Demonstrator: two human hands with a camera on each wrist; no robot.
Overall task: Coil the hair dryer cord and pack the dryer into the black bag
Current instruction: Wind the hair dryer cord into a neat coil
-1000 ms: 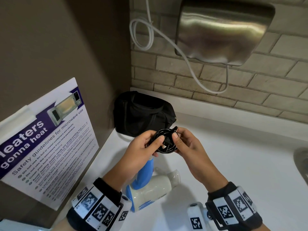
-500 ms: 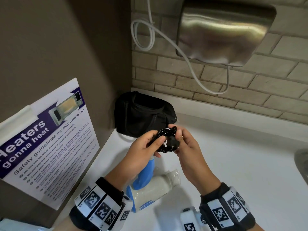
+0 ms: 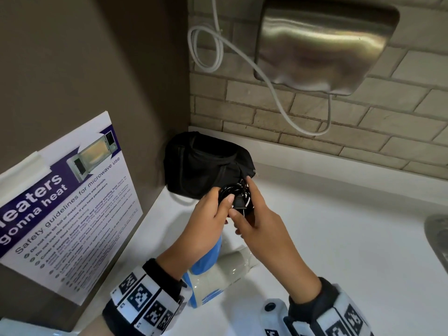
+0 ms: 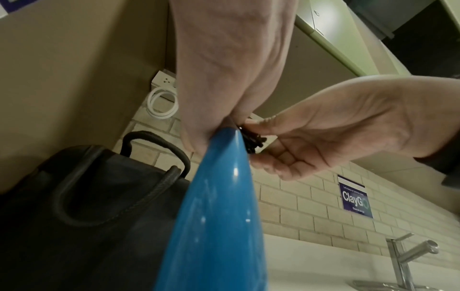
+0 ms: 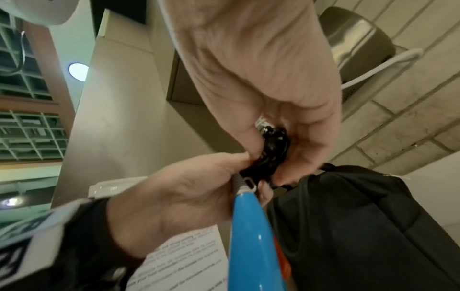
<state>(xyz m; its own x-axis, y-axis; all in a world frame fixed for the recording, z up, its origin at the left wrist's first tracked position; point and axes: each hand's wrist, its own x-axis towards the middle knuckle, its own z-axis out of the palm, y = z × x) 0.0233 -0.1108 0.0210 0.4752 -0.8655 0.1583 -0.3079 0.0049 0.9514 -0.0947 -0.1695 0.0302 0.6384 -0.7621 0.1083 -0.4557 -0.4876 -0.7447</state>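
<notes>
A black coiled cord (image 3: 236, 196) sits bunched between both hands above the counter. My left hand (image 3: 213, 214) grips the coil from the left, thumb on top. My right hand (image 3: 252, 214) pinches it from the right, fingers curled round the loops (image 5: 271, 149). The hair dryer (image 3: 218, 270), white body with a blue handle (image 4: 219, 206), lies on the white counter below the hands. Its handle rises to the cord's strain relief (image 5: 242, 182). The black bag (image 3: 203, 166) stands in the corner just behind the hands.
A microwave safety poster (image 3: 65, 202) leans on the left wall. A steel hand dryer (image 3: 322, 47) with a white cable (image 3: 208, 49) hangs on the brick wall. A sink edge (image 3: 438, 241) and tap (image 4: 408, 254) lie to the right. The white counter (image 3: 339, 238) spreads between.
The coil has been squeezed tighter between the hands. My right hand has turned over it, its fingers now covering the right side of the loops.
</notes>
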